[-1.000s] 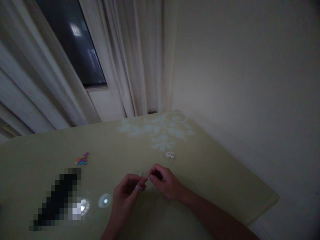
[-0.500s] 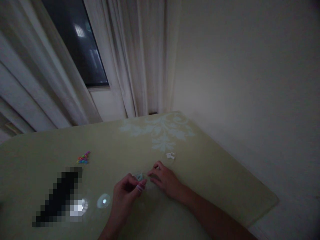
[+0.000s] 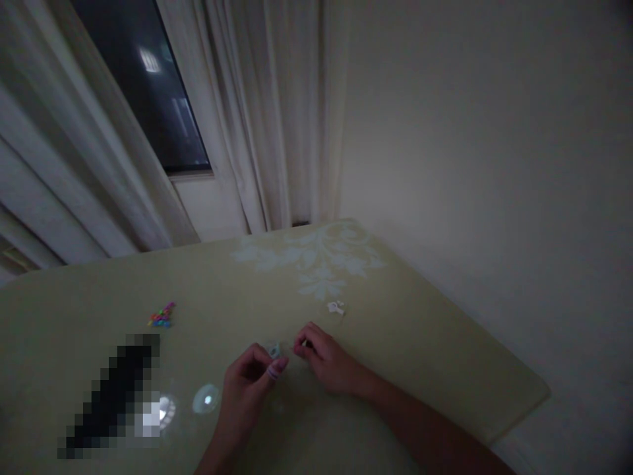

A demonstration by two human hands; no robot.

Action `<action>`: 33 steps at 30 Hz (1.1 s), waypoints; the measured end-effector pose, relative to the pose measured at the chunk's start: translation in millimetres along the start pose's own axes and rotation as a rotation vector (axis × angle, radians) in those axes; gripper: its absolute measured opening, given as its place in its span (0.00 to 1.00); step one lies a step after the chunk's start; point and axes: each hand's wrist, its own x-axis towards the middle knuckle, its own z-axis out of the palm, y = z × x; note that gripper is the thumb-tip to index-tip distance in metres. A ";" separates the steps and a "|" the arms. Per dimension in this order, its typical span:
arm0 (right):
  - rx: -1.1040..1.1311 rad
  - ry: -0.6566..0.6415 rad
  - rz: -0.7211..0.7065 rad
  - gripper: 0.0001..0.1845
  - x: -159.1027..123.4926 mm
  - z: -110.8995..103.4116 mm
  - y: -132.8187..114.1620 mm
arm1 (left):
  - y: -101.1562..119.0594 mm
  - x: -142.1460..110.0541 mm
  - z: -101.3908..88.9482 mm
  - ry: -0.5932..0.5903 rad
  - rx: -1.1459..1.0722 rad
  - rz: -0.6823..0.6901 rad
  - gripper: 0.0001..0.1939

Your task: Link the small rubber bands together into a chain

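my left hand (image 3: pixel 247 382) pinches a small pale piece (image 3: pixel 275 350) between thumb and fingers, just short of my right hand (image 3: pixel 326 359), whose fingertips are drawn together; i cannot tell whether they pinch anything. a pale band (image 3: pixel 272 373) crosses my left thumb. i'd judge the handling under way: the one piece is in my grip, and i see nothing finished. on the table (image 3: pixel 420 343) lie one cluster of colourful bits (image 3: pixel 162 316), too small to count singly, and one little group of white bits (image 3: pixel 336 308), number unclear.
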 end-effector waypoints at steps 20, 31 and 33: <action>0.288 0.019 -0.023 0.12 -12.8 0.8 -25.6 | 3.3 -2.8 3.7 -0.102 -0.014 0.120 0.08; 0.172 0.048 -0.131 0.07 -14.6 5.9 -22.3 | 5.0 -2.3 -1.1 0.075 -0.017 0.049 0.12; 0.167 0.065 -0.122 0.07 -14.8 6.6 -21.2 | 4.5 -2.2 -1.6 0.077 -0.024 0.051 0.13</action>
